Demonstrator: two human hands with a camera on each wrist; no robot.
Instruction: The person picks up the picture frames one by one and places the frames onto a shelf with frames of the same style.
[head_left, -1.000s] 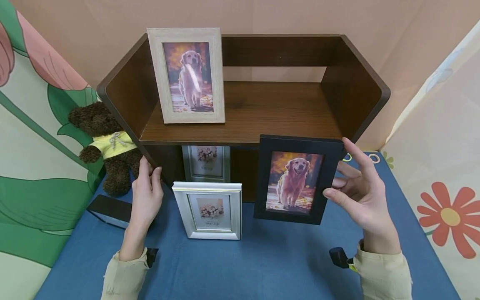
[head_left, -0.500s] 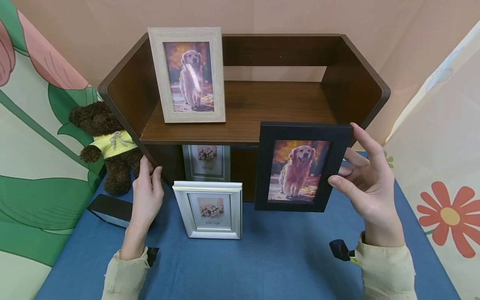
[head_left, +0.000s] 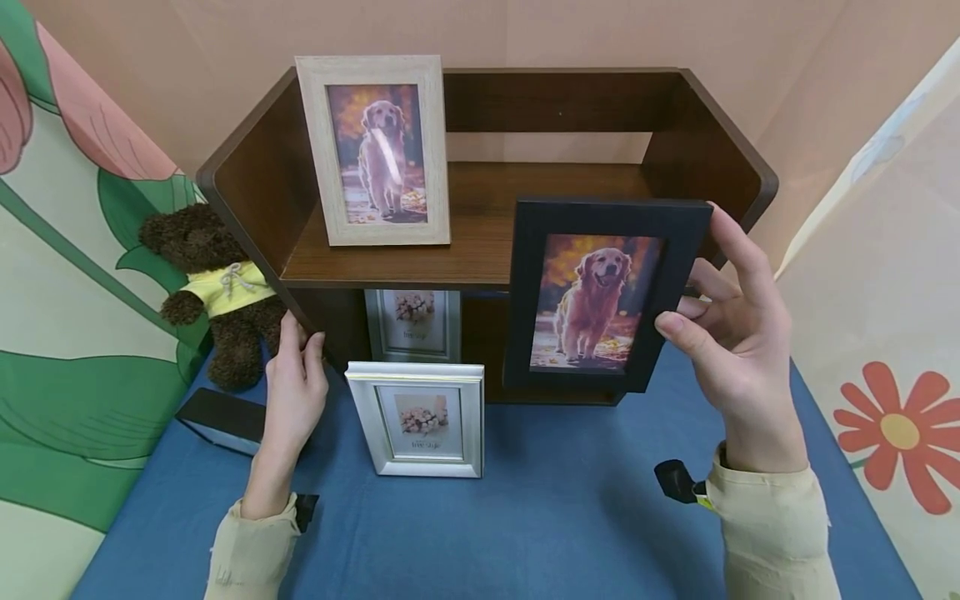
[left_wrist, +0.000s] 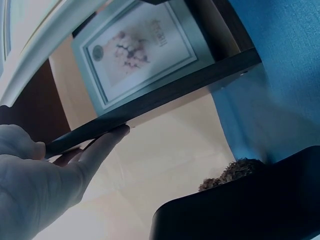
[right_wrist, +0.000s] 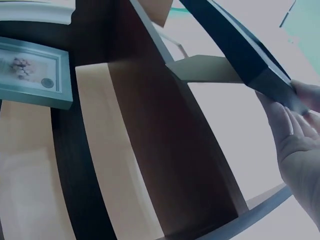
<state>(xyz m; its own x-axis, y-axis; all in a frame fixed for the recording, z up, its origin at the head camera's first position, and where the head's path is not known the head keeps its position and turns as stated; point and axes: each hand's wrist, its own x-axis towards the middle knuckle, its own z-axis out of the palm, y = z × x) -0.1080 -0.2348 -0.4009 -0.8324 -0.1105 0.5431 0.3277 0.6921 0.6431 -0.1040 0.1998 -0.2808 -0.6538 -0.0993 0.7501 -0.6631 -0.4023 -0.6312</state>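
My right hand (head_left: pixel 720 325) grips the right edge of a black picture frame (head_left: pixel 600 292) with a golden dog photo, held upright in the air in front of the dark wooden shelf (head_left: pixel 487 242). The right wrist view shows the frame's edge (right_wrist: pixel 245 50) pinched by my fingers (right_wrist: pixel 295 125). My left hand (head_left: pixel 292 375) rests with straight fingers against the shelf's lower left side panel (left_wrist: pixel 150 107). A light wooden frame (head_left: pixel 372 150) with a dog photo stands on the upper shelf at the left.
A silver frame (head_left: pixel 417 419) with a flower print stands on the blue cloth (head_left: pixel 525 517); a similar frame (head_left: pixel 412 325) stands in the lower compartment. A brown teddy bear (head_left: pixel 213 287) sits left of the shelf, with a black box (head_left: pixel 217 419) in front of it.
My right hand has lifted the black frame upward, from below the shelf board's level to overlapping the upper shelf's front edge. The left hand has stayed in place.
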